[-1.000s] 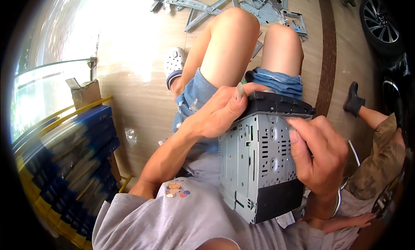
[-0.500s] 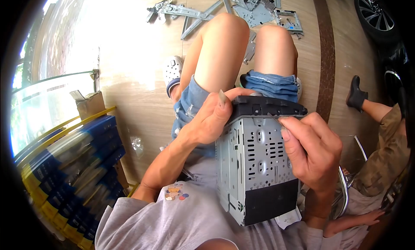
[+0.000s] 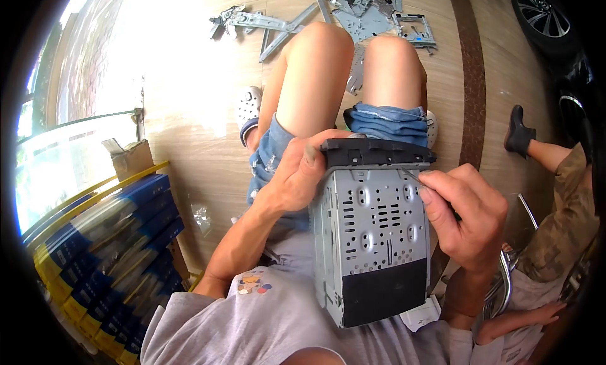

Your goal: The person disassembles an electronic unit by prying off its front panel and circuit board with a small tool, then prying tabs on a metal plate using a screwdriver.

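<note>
Metal unit (image 3: 382,220) sits tilted over the person's lap, its near end by the grey shirt (image 3: 214,327), its black panel (image 3: 379,152) at the far end, just this side of the denim shorts (image 3: 388,125); what bears its weight is hidden. L hand (image 3: 297,172) has the panel's L end, grip curled abt. as wide as the panel, thumb this side, some fingers out of sight behind. R hand (image 3: 464,216): grip pinched tight, thumb + index on a thin tool (image 3: 411,173), tip at the seam btwn panel & case, nr. the R end. Loose metal parts (image 3: 363,25) lie along the floor's (image 3: 505,68) far edge. Blue/yellow boxes (image 3: 107,251) stacked L, w/ a cardboard box (image 3: 129,160) just beyond. Co-worker's forearm (image 3: 511,324) at the near R corner.
</note>
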Tool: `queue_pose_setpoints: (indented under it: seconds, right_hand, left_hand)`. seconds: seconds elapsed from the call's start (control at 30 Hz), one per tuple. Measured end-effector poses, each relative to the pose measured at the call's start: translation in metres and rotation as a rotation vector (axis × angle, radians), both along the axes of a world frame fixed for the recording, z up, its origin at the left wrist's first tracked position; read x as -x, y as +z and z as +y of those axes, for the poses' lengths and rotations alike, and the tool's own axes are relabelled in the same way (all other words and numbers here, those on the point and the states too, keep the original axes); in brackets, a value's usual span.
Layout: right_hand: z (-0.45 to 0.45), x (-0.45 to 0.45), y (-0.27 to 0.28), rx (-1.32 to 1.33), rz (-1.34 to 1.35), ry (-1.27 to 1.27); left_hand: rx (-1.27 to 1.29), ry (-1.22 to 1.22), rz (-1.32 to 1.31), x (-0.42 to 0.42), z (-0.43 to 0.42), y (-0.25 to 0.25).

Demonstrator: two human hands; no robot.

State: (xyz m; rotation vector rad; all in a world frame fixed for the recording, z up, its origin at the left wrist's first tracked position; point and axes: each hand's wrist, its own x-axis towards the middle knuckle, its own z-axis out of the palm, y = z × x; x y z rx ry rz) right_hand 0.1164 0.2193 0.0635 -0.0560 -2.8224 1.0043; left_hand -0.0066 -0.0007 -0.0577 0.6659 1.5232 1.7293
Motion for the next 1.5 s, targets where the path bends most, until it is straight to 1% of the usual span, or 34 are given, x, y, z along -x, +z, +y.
queue_pose_setpoints:
  seconds: [0.07, 0.27, 0.47, 0.67, 0.87, 1.07, 1.27, 1.37, 1.47, 1.5]
  right_hand:
    - [0.002, -0.004, -0.003, 0.038, -0.008, -0.045]
    - [0.002, -0.003, -0.007, 0.071, -0.022, -0.041]
    - [0.009, -0.010, -0.014, 0.072, 0.047, -0.102]
    - [0.010, -0.011, -0.018, 0.038, 0.091, -0.095]
    - [0.013, -0.009, -0.017, 0.007, 0.092, -0.063]
    - [0.014, -0.005, -0.022, -0.158, 0.253, 0.049]
    - [0.020, -0.004, -0.017, -0.157, 0.192, 0.137]
    - [0.010, 0.004, -0.023, -0.177, 0.302, 0.141]
    - [0.009, 0.008, -0.026, -0.171, 0.324, 0.151]
    - [0.010, 0.007, -0.024, -0.178, 0.283, 0.169]
  left_hand:
    - [0.010, -0.002, -0.006, 0.000, -0.001, 0.001]
    - [0.052, 0.032, -0.035, -0.005, -0.001, 0.001]
    - [0.061, 0.050, -0.002, -0.005, -0.001, -0.001]
    - [0.058, 0.057, -0.003, -0.005, -0.001, -0.001]
    - [0.072, 0.055, -0.002, -0.005, -0.004, -0.007]
    - [0.067, 0.009, 0.079, -0.002, -0.004, 0.000]
    - [0.030, 0.005, 0.095, -0.002, -0.002, -0.002]
    - [-0.007, -0.018, 0.102, 0.000, -0.005, -0.006]
    - [0.002, -0.028, 0.114, 0.002, -0.006, -0.007]
    - [-0.005, -0.023, 0.123, 0.002, -0.006, -0.006]
